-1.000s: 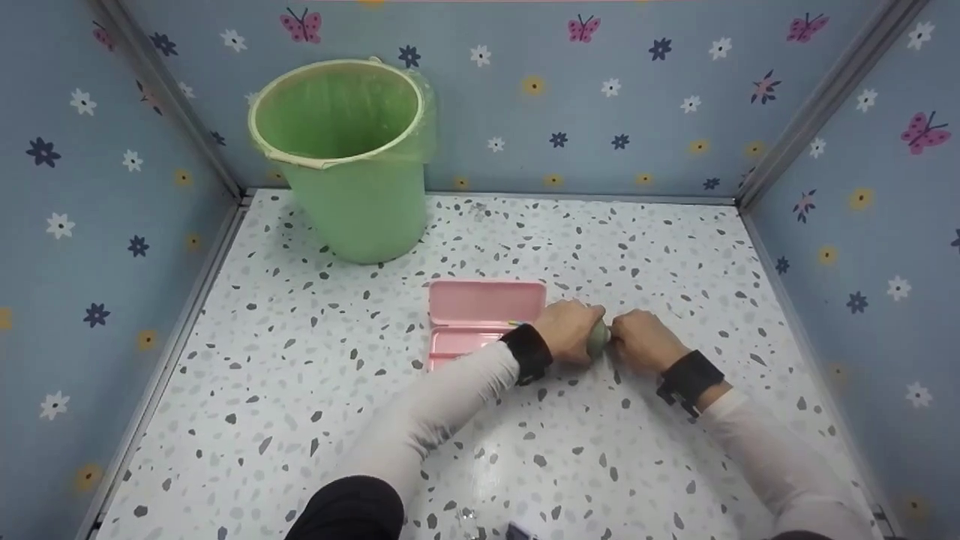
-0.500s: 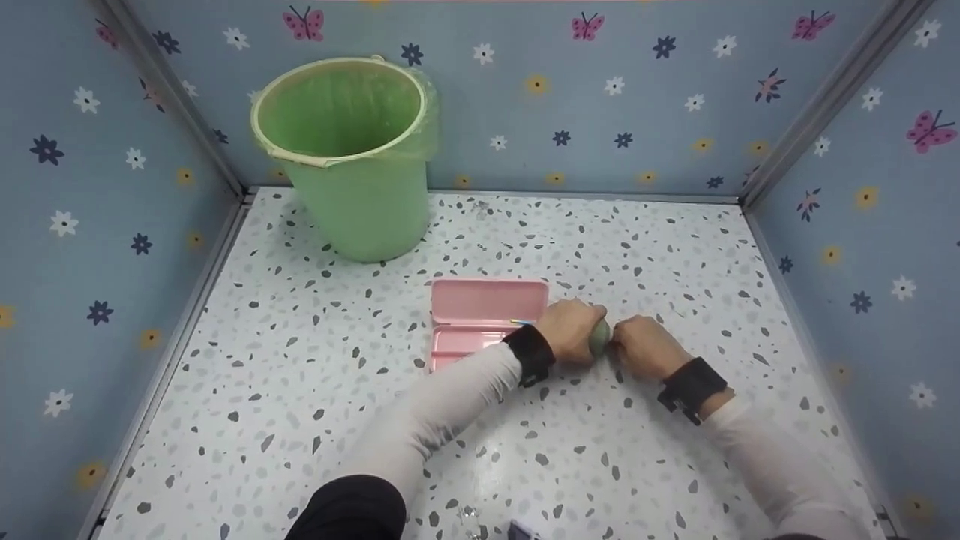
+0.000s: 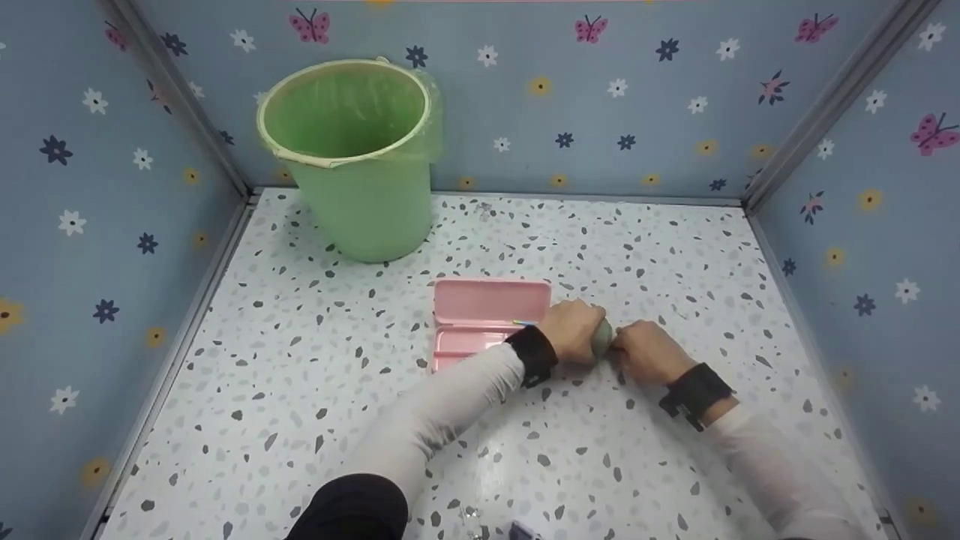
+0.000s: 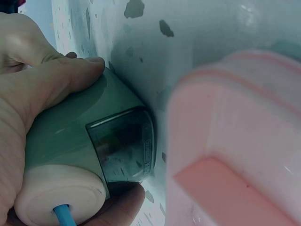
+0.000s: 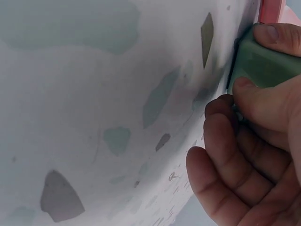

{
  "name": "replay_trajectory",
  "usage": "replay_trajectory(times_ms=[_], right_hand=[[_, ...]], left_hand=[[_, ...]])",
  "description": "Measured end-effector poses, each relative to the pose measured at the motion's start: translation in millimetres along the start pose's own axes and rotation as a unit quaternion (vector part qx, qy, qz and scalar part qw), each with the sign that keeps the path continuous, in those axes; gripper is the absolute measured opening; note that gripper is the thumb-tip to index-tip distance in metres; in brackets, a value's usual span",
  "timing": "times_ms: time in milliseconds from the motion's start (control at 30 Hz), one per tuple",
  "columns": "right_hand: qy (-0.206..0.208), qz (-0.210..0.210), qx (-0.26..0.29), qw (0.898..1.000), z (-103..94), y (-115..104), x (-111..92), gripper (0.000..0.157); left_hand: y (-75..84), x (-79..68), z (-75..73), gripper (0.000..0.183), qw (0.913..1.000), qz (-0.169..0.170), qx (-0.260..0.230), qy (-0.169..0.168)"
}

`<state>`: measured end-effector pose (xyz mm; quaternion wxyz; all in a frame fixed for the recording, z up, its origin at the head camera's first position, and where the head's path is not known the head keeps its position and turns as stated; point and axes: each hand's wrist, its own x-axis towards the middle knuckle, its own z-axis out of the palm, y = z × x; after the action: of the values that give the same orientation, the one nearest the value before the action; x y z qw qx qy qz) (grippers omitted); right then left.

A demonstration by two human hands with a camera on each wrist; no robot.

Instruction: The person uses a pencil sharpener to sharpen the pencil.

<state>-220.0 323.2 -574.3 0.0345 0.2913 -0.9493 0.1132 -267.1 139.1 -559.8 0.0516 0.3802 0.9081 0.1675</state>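
A green pencil sharpener (image 4: 66, 132) with a clear shavings window and a pale round front lies on the white speckled table. My left hand (image 3: 574, 330) grips its body, thumb over the top and a finger underneath. A blue pencil (image 4: 65, 215) sticks out of the hole in that front. On the sharpener's other side, my right hand (image 3: 649, 352) pinches the small crank handle between thumb and curled fingers, which mostly hide it. Left of the hands lies an open pink pencil case (image 3: 491, 301), partly covered by my left forearm.
A green bin (image 3: 367, 202) with a liner stands at the back left. Patterned blue panels (image 3: 570, 105) enclose the table at the back and sides. Near the front edge lie a small dark object (image 3: 521, 531) and a small clear item (image 3: 471, 517), too small to identify.
My right hand has shifted slightly down at the crank handle. The left hand keeps its grip on the pencil sharpener. The whole head view has drifted slightly.
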Motion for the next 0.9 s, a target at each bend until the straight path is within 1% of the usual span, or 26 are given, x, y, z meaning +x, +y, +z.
replay_trajectory(times_ms=[167, 333, 633, 767, 900], right_hand=[[-0.006, 0.008, 0.019, 1.000, -2.0, -3, -1, 0.014], [-0.009, 0.007, 0.024, 1.000, -4.2, -5, -3, 0.014], [-0.026, -0.015, 0.049, 0.998, -12.3, -9, -9, 0.016], [-0.027, -0.023, 0.047, 0.998, -17.4, -12, -10, 0.014], [-0.027, -0.042, 0.038, 0.998, -22.3, -16, -11, 0.015]], left_hand=[[0.3, 0.2, 0.4, 0.043, 1.0000, -0.007, 0.003, 0.002], [0.6, 0.3, 0.7, 0.042, 0.9999, -0.009, 0.005, 0.007], [2.7, 1.4, 0.0, 0.039, 0.9999, -0.010, 0.001, -0.002], [1.7, 3.6, 0.1, 0.038, 0.9999, -0.011, -0.002, -0.002], [0.6, 3.0, 2.2, 0.039, 1.0000, -0.003, 0.006, -0.001]])
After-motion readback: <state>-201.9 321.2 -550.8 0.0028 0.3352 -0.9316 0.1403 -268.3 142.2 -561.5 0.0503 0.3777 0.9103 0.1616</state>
